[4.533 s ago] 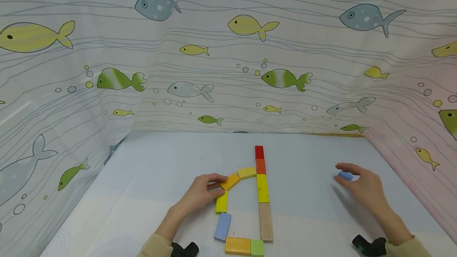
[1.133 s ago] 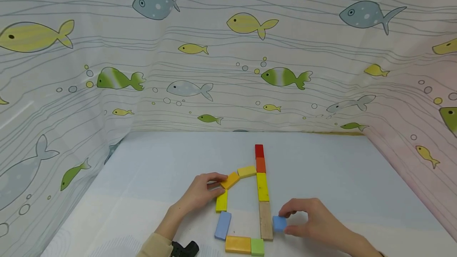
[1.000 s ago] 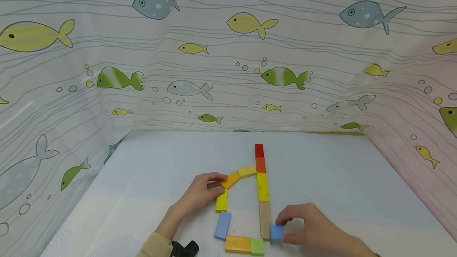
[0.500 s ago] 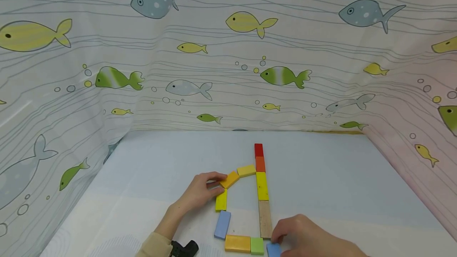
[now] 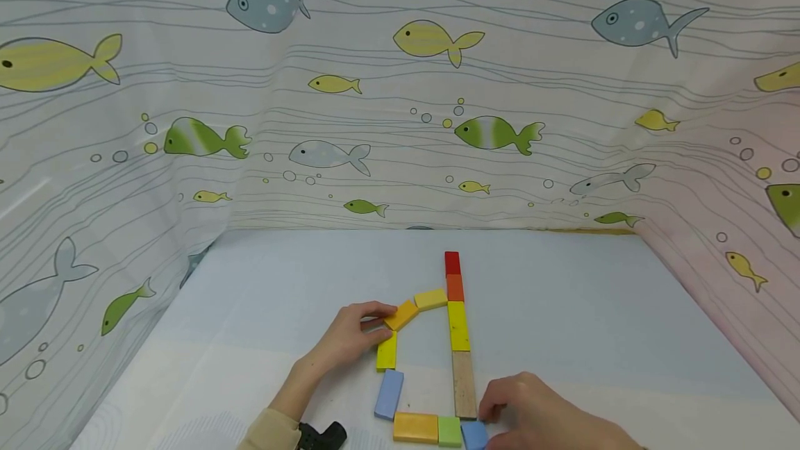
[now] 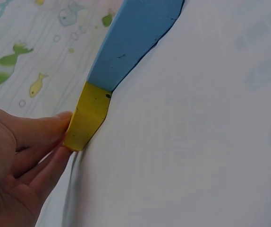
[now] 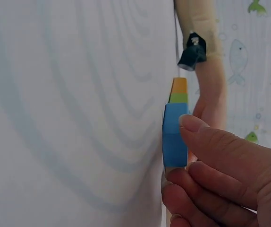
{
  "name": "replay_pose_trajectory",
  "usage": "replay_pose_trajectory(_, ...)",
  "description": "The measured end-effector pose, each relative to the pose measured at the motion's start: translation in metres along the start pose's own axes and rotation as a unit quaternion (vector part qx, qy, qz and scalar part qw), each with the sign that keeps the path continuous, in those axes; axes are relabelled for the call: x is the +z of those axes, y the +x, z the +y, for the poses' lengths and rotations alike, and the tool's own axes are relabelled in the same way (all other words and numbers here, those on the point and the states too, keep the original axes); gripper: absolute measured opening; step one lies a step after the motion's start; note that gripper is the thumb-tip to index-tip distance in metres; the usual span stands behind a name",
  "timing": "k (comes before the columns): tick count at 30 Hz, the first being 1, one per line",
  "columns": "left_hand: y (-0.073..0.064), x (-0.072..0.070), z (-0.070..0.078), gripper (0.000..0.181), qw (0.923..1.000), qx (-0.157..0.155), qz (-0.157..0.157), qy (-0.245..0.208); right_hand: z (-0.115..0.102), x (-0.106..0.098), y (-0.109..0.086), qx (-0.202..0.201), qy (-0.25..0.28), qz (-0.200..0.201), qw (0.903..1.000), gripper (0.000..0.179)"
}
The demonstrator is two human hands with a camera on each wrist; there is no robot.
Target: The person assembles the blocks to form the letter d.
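In the head view my right hand (image 5: 544, 412) pinches a small blue block (image 5: 473, 435) between thumb and fingers, low on the table. This block (image 7: 175, 137) lies against the right end of a light green block (image 5: 448, 430). My left hand (image 5: 350, 333) holds a tilted orange block (image 5: 402, 314), index finger at its far corner and thumb at its near corner, beside a yellow block (image 5: 387, 351). Close up in the left wrist view, the thumb rests by that yellow block (image 6: 88, 113), with a longer blue block (image 6: 133, 40) adjoining.
The blocks form a loop: a pale yellow block (image 5: 430, 298), a blue block (image 5: 389, 394) and a wide orange block (image 5: 415, 427). Its right side is a straight column of red (image 5: 453, 262), orange-red (image 5: 455, 287), yellow (image 5: 459, 326) and bare wood (image 5: 464, 384) blocks. A fish-print curtain surrounds the table.
My right hand has brought the small blue block from the far right, down past the wooden block, to the green block's right end. My left hand stays in place on the orange block.
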State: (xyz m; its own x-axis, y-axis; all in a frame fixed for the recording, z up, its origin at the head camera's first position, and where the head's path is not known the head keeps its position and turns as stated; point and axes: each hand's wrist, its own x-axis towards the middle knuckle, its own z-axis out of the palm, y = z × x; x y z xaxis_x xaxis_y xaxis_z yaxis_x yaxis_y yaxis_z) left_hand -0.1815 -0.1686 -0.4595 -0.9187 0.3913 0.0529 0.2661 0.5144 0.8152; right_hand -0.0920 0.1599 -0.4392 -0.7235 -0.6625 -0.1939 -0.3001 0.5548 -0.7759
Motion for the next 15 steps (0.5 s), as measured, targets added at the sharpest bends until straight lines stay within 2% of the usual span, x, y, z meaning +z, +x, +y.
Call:
replay_pose_trajectory(6,0.0003,-0.0002,-0.0011,0.033,1.0000,0.004,-0.004,-0.005,0.0011,0.0035,0.0015,-0.005,-0.011,0.014,0.9998,0.017)
replay_pose_trajectory(12,0.0001,0.0004,-0.0018,0.034,1.0000,0.005,-0.004,-0.005,0.0003,0.0043,0.0015,0.014,-0.004,0.020,0.9997,0.018)
replay_pose_trajectory(15,-0.0002,0.0007,-0.0019,0.034,1.0000,0.006,-0.003,-0.005,0.0025,0.0015,0.0011,0.015,0.006,0.035,0.9993,0.018)
